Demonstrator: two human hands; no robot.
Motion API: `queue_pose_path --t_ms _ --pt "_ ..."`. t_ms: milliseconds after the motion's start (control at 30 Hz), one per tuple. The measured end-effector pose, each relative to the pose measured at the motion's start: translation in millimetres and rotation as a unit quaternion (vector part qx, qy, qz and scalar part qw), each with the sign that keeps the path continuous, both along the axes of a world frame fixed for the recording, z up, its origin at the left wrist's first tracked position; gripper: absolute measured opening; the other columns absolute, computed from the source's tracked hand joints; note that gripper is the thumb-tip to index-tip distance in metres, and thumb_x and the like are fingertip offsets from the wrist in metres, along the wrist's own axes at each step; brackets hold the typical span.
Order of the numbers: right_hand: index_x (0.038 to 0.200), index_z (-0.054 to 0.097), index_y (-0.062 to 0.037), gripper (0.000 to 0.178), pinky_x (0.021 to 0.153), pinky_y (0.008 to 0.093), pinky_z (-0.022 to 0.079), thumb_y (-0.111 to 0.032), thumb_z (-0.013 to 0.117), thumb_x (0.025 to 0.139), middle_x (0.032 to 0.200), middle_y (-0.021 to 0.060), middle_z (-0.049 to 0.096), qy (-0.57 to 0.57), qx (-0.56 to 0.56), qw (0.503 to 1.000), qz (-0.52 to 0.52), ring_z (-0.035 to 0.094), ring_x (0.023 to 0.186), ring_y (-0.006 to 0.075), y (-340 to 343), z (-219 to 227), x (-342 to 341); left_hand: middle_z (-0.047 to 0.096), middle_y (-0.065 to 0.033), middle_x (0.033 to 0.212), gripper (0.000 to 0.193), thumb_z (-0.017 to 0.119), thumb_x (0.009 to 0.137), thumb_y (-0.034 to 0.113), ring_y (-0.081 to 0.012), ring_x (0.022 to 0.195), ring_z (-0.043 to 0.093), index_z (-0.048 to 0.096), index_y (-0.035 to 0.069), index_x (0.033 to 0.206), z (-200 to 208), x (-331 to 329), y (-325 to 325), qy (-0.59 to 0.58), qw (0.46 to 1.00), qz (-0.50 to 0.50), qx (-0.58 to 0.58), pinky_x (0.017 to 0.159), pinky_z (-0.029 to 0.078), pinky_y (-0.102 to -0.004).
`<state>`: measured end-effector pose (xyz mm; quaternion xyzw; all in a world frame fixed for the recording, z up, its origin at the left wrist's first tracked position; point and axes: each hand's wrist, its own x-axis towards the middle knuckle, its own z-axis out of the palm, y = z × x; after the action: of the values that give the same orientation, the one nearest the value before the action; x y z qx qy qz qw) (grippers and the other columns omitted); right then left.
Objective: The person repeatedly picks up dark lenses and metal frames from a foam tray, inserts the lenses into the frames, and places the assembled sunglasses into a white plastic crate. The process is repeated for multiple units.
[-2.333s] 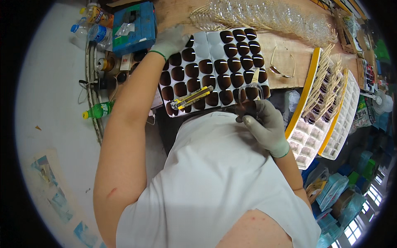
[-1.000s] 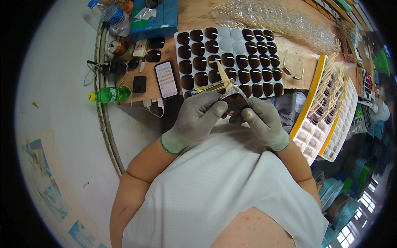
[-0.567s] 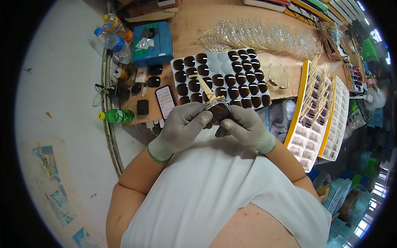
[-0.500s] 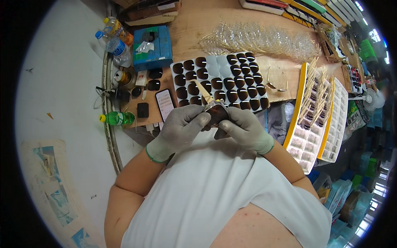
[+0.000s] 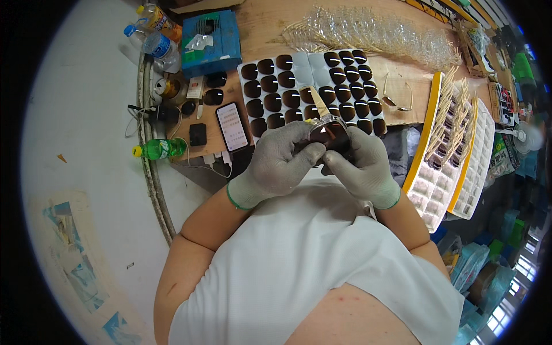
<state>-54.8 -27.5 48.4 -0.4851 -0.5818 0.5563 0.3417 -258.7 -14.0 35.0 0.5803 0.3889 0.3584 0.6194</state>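
1. Head view, setting: a wooden workbench (image 5: 270,23) is seen from above, bordered on the left by a pale floor.
2. Tray of dark lenses (image 5: 299,95): laid flat on the bench just beyond the hands, its pockets filled with brown oval lenses.
3. Left hand (image 5: 282,161): grey-gloved, fingers curled closed around the left side of a pair of glasses with a brown lens (image 5: 329,133), held above the near bench edge, close to the chest.
4. Right hand (image 5: 359,164): grey-gloved, fingers closed on the right side of the same glasses; the two hands are touching.
5. Yellow-handled tool (image 5: 319,103): seen rising from between the hands over the tray; which hand grips it cannot be told.
6. Phone (image 5: 231,126): lying screen-up left of the tray.
7. Green bottle (image 5: 158,149): lying on its side at the bench's left edge.
8. White compartment trays (image 5: 454,167): placed to the right, holding pale temple arms.
9. Clear frames (image 5: 374,29): heaped along the far side of the bench.
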Motion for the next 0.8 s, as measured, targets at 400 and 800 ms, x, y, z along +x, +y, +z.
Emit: queue_pose_path --t_ms 400,800 --pt "0.122 0.061 0.0022 0.03 0.087 0.0303 0.052 -0.001 0.062 0.092 0.106 0.0088 0.067 0.028 -0.045 0.998 0.044 0.065 0.096 0.0159 19 -18 40 0.054 -0.025 0.135 0.026 0.07 0.083 0.013 -0.0374 0.12 0.056 0.07 -0.001 0.105 -24 43 51 0.04 0.977 -0.067 0.201 0.101 0.046 -0.0416" --pt "0.118 0.064 -0.0016 0.036 0.095 0.0431 0.047 -0.008 0.057 0.083 0.102 0.0116 0.072 -0.627 0.171 0.76 0.004 0.067 0.101 0.0329 108 -191 264 0.048 -0.0232 0.148 0.025 0.063 0.093 0.01 -0.0271 0.126 0.058 0.063 0.0 0.116 -98 90 127 0.365 0.911 0.169 0.087 0.103 0.046 -0.0363"
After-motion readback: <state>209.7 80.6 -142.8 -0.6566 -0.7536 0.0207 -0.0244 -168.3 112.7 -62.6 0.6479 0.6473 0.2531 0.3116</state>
